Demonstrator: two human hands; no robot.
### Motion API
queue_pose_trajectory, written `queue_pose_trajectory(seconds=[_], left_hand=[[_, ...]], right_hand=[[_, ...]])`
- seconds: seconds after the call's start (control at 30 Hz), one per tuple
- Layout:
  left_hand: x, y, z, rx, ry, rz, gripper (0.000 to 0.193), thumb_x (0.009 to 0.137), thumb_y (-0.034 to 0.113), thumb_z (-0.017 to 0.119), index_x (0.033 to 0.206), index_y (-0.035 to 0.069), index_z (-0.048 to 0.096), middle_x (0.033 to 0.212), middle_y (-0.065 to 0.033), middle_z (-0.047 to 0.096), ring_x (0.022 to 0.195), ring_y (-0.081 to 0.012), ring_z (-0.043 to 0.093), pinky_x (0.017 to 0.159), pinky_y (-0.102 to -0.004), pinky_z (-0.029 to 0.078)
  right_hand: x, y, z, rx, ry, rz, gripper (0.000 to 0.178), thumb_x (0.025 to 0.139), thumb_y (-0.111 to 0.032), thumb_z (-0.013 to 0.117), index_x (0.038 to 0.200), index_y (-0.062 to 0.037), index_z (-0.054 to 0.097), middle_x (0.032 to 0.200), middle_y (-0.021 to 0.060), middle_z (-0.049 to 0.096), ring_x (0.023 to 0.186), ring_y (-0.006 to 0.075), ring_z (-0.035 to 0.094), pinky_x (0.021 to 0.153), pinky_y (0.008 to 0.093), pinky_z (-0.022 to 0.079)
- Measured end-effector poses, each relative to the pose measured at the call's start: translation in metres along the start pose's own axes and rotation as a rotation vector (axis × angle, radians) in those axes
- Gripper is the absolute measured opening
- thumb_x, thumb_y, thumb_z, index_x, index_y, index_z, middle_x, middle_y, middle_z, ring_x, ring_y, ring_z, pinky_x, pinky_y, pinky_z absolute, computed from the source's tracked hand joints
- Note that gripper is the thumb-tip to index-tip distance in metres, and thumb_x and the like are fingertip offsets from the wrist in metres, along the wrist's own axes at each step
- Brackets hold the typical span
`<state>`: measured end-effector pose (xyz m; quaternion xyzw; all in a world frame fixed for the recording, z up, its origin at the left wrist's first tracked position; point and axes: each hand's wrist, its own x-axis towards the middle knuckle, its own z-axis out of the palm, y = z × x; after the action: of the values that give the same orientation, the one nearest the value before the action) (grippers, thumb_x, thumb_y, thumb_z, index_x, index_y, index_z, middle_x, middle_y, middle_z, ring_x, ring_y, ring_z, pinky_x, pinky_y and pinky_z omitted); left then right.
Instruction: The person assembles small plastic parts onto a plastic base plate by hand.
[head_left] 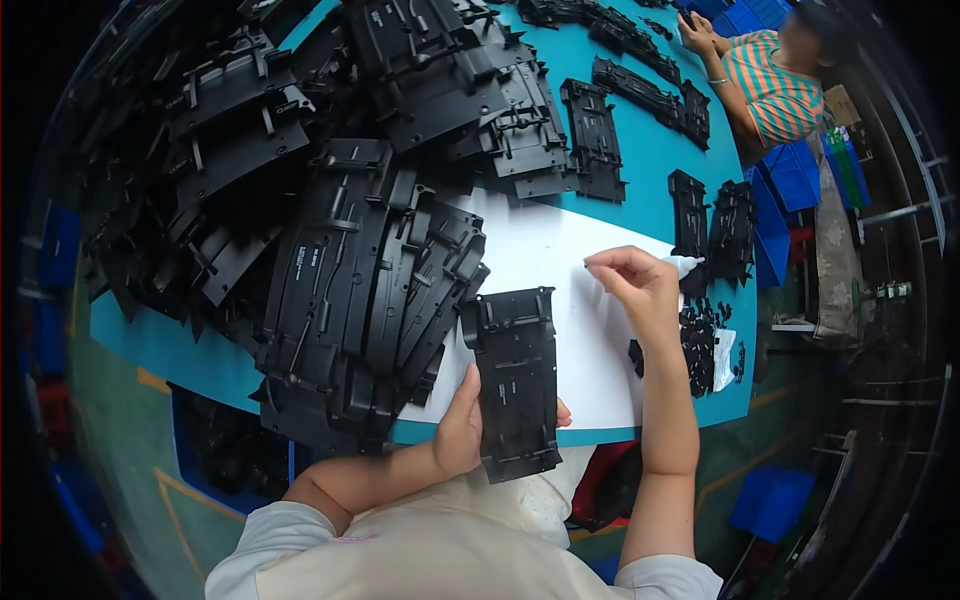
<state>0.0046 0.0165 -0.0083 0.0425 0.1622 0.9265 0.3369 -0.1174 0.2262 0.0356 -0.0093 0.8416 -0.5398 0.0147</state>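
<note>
My left hand (459,432) grips a long black moulded plastic panel (515,385) by its lower part, thumb on the left edge and fingertips showing at the right edge. The panel is tilted up over the table's near edge, with ribs and raised clips facing me. Above the white sheet (602,385), my right hand (648,290) is raised with thumb and forefinger pinched together. A tiny dark spot shows at those fingertips, too small to name. Beside the right forearm lie loose small black parts (700,350).
Stacked black panels (325,260) crowd the table's left side. More panels (595,135) lie along the teal table (655,185). A white plastic bag (723,360) and a white bottle-like thing (686,264) sit at right. Another person (775,85) works at the far right, near blue bins (790,175).
</note>
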Motion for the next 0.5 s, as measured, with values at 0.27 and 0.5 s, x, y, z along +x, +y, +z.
queue_pose_trajectory(seconds=[0.27,0.5], left_hand=[[-0.002,0.004,0.004,-0.024,0.016,-0.005,0.081,0.094,0.063,0.005,0.133,0.0,0.039,0.117,-0.0202,0.056,0.113,-0.0276,0.055,0.101,-0.0402,0.041],[0.0,0.003,0.002,-0.016,-0.01,-0.001,0.08,0.094,0.062,0.005,0.134,0.0,0.038,0.118,-0.0208,0.056,0.114,-0.0276,0.055,0.101,-0.0406,0.042]], right_hand=[[-0.011,0.006,0.011,-0.272,0.048,-0.148,0.011,0.077,0.0,0.069,0.088,-0.001,0.072,0.077,0.0034,0.063,0.067,0.0078,0.054,0.059,0.0213,0.042],[-0.012,0.004,0.011,-0.472,0.017,-0.353,0.01,0.075,0.003,0.067,0.084,-0.0008,0.067,0.075,0.0051,0.061,0.064,0.0119,0.053,0.058,0.0235,0.042]])
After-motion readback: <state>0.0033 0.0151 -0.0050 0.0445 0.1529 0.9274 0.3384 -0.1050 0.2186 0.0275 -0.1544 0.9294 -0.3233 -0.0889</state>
